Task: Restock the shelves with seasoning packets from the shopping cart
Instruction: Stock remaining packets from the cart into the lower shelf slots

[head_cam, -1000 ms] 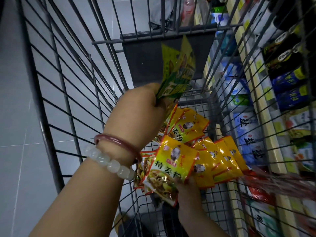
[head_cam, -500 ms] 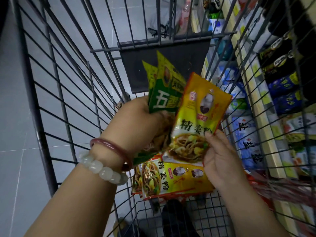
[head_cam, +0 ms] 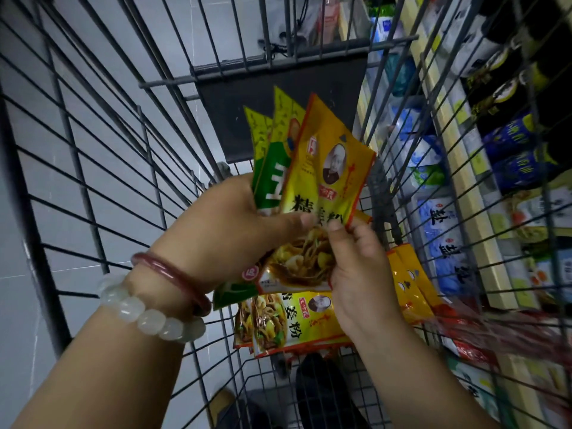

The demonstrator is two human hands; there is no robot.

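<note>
Wire shopping cart (head_cam: 102, 168) walls fence the work zone: left wall from 7 to 11 o'clock, right wall from 1 to 4, dark front panel (head_cam: 278, 97) at 12; open room only straight up thru the cart top, betw. the two walls; grey tile floor (head_cam: 18, 274) beyond left wires; store shelves (head_cam: 464, 212) w/ blue bags and dark bottles press close behind right wires.

Yellow seasoning packet (head_cam: 328, 168) at centre, long axis nearly upright, top corner tipped toward 12–1 o'clock, printed face to camera; overlaps two green packets (head_cam: 272, 168) fanned behind it, tops pointing 11–12; lower ends of all three bunched together.

Left hand (head_cam: 235, 230) comes in from 7 o'clock, wrist bent up, fingers wrapped behind the fan, thumb pressed across the yellow packet's front; red bangle (head_cam: 167, 270) and white bead bracelet (head_cam: 145, 314) on wrist. Right hand (head_cam: 356, 267) rises from 5 o'clock, thumb and curled fingers pinching same packet's right edge and lower half.

More yellow packets (head_cam: 291, 323) lie loose in cart at 6 o'clock, below both hands; others (head_cam: 411, 286) at 4, beside red plastic wrap (head_cam: 495, 332).
</note>
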